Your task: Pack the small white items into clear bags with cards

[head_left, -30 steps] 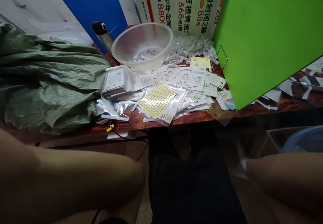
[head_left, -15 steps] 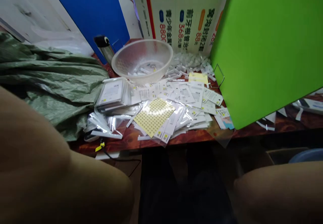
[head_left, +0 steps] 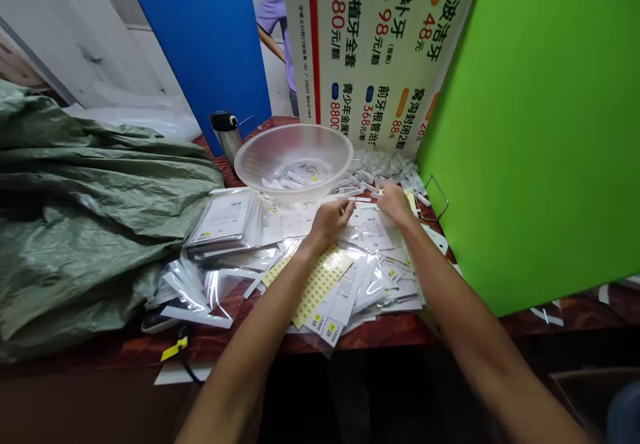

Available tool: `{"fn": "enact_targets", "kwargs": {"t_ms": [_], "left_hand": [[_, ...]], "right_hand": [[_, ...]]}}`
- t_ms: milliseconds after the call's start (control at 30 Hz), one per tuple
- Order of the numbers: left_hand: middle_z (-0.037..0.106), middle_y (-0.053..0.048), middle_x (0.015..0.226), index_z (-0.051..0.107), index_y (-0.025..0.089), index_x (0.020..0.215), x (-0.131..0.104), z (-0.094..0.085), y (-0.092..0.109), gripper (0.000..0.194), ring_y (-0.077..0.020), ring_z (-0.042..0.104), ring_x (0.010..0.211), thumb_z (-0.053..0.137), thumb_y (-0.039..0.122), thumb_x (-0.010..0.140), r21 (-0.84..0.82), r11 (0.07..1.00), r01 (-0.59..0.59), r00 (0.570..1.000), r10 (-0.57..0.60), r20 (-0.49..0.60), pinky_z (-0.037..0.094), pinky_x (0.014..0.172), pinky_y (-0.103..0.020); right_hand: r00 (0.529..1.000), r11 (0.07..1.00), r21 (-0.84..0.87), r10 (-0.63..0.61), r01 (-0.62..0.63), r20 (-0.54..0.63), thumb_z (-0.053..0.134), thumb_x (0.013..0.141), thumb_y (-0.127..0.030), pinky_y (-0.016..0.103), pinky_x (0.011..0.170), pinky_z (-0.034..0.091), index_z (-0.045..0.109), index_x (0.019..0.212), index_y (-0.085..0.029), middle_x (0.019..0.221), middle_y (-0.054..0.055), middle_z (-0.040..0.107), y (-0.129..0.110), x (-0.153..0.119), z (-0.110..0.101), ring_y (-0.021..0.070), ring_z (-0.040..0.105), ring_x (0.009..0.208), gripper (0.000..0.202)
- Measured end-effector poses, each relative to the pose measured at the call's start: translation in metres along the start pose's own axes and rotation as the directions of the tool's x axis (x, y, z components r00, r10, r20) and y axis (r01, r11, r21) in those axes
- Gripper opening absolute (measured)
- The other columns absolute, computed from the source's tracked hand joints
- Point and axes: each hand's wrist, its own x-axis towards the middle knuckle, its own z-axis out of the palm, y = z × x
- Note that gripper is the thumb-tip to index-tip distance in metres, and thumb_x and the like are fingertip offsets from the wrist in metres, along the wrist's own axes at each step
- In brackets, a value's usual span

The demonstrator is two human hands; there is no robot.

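My left hand is over the middle of the table with its fingers curled in, just in front of a translucent plastic bowl. What its fingers hold, if anything, I cannot make out. Farther right, my right hand reaches down with bent fingers beside a yellow paper and a heap of small white plastic pieces; its fingertips are mostly hidden. Below the wrists lie printed white cards in clear bags and a yellow sheet of small round stickers, partly covered by my left forearm.
Left of the hands is a stack of bagged cards. A flask stands behind it, beside a blue panel. Green sheeting covers the left. A green panel and printed board close the right and back. Someone's purple sleeve shows behind.
Both hands have come into view, reaching forward over the cards; before, only blurred arms showed at the lower edges. The camera view has tilted up.
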Motion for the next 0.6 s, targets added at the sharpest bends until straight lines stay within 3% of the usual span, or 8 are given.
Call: {"fn": "enact_targets", "kwargs": {"t_ms": [67, 133, 233, 400, 500, 600], "left_hand": [[0.061, 0.0, 0.06, 0.068, 0.017, 0.073, -0.002, 0.004, -0.025, 0.036, -0.0119, 0.052, 0.054, 0.057, 0.045, 0.093, -0.043, 0.989, 0.139, 0.988, -0.136, 0.07, 0.041, 0.056, -0.025], [0.061, 0.0, 0.062, 0.07, 0.017, 0.08, -0.003, 0.002, -0.039, 0.037, -0.0115, 0.051, 0.052, 0.057, 0.049, 0.092, -0.234, 0.931, 0.281, 0.96, -0.272, 0.071, 0.041, 0.053, -0.024], [0.059, 0.0, 0.063, 0.07, 0.015, 0.082, 0.0, -0.004, -0.045, 0.04, -0.0102, 0.051, 0.052, 0.059, 0.054, 0.09, -0.523, 0.779, 0.345, 0.922, -0.387, 0.031, 0.04, 0.051, -0.022], [0.06, -0.001, 0.063, 0.071, 0.015, 0.081, 0.004, -0.005, -0.046, 0.043, -0.0095, 0.052, 0.054, 0.063, 0.057, 0.087, -0.631, 0.706, 0.322, 0.926, -0.374, 0.054, 0.04, 0.054, -0.022], [0.06, -0.001, 0.064, 0.071, 0.014, 0.082, 0.003, -0.003, -0.048, 0.044, -0.0098, 0.052, 0.056, 0.062, 0.057, 0.087, -0.655, 0.696, 0.295, 0.937, -0.346, 0.054, 0.041, 0.056, -0.023], [0.06, 0.0, 0.064, 0.07, 0.014, 0.082, 0.001, -0.004, -0.046, 0.045, -0.0101, 0.052, 0.057, 0.061, 0.058, 0.088, -0.653, 0.698, 0.295, 0.937, -0.345, 0.055, 0.041, 0.057, -0.023]], "right_hand": [[0.999, 0.991, -0.131, 0.007, 0.0, 0.048, 0.044, 0.092, -0.01, 0.039, 0.094, 0.044, 0.064, 0.116, -0.012, 0.121, 0.019, 0.067, 0.014, 0.014, 0.019, 0.0304, 0.059, 0.113, 0.031], [0.995, 0.972, -0.22, -0.066, 0.081, 0.077, 0.04, 0.094, -0.01, 0.041, 0.096, 0.041, 0.063, 0.116, -0.012, 0.121, 0.02, 0.066, 0.025, 0.021, 0.029, 0.0304, 0.057, 0.114, 0.031], [0.979, 0.947, -0.25, -0.179, 0.199, 0.1, 0.041, 0.092, -0.01, 0.039, 0.095, 0.041, 0.061, 0.113, -0.012, 0.118, 0.02, 0.064, 0.035, 0.03, 0.033, 0.0294, 0.057, 0.108, 0.029], [0.932, 0.927, -0.112, -0.362, 0.359, -0.008, 0.046, 0.082, -0.005, 0.036, 0.088, 0.045, 0.054, 0.118, -0.01, 0.12, 0.021, 0.055, 0.019, 0.049, 0.036, 0.0274, 0.056, 0.098, 0.038], [0.857, 0.844, -0.152, -0.503, 0.515, 0.111, 0.047, 0.084, -0.005, 0.036, 0.094, 0.042, 0.057, 0.116, -0.012, 0.12, 0.019, 0.057, -0.009, 0.052, 0.046, 0.0279, 0.053, 0.108, 0.034], [0.855, 0.822, -0.253, -0.454, 0.511, 0.251, 0.05, 0.088, -0.01, 0.035, 0.094, 0.041, 0.062, 0.11, -0.014, 0.117, 0.018, 0.064, -0.029, 0.051, 0.055, 0.0278, 0.053, 0.109, 0.025]]}}
